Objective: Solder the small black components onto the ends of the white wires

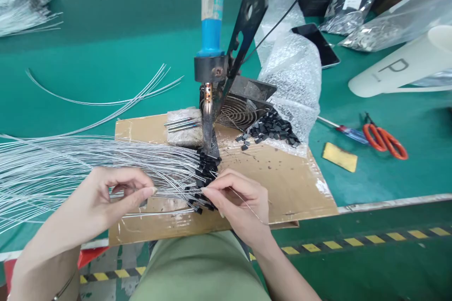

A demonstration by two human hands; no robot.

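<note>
Thumb and index finger of my left hand [123,195] are pinched together over the bundle of thin silvery wires [141,150], apparently on one wire. A small dark piece [144,203] shows just under that thumb. My right hand [240,197] is closed in a pinch on a thin wire [247,203], whose loose end curves back across the hand. Close to its fingertips are the black caps [208,169] on the ends of the bundled wires. Directly above these caps hangs the metal nozzle [207,127] of a blue hot air gun [213,9], held in a black bracket.
Under the wires lies a cardboard sheet [275,188]. A pile of loose black caps [271,129] rests on bubble wrap [293,75] beside a round fan grille [238,110]. Rightward are orange-handled scissors [384,141], a screwdriver [353,134], a yellow sponge [339,156] and a white cup [395,68].
</note>
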